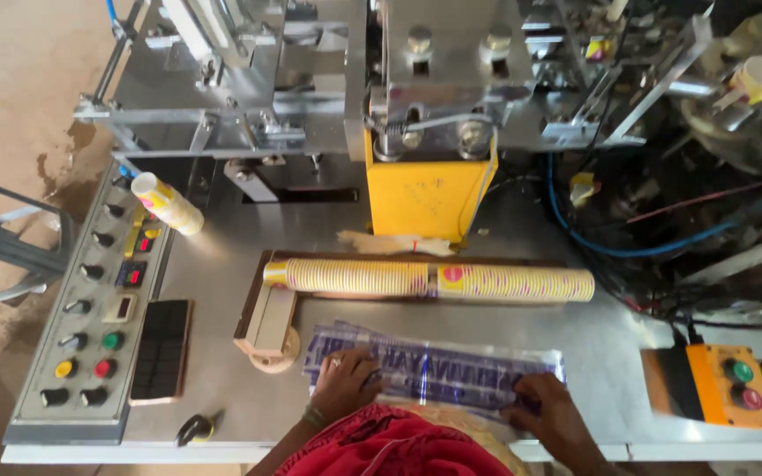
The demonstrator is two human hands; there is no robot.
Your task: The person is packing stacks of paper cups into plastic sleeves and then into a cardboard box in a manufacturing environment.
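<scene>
Clear printed plastic sleeves (434, 375) are lying flat on the steel table (610, 353), below the stacked paper cups (429, 280). Left hand (346, 383) is pressing them, fingers spread; right hand (547, 407) is apparently pinching their right end.

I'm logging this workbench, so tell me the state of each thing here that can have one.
Left hand: flat, pressing on the plastic bags.
Right hand: flat on the plastic bags' right end.
Plastic bags: lying flat, stacked, empty.
Long cup stack: nested, lying on its side in the tray.
Short cup stack: lying tilted by the control panel.
Control panel: small display lit red.
Phone: face down.
</scene>
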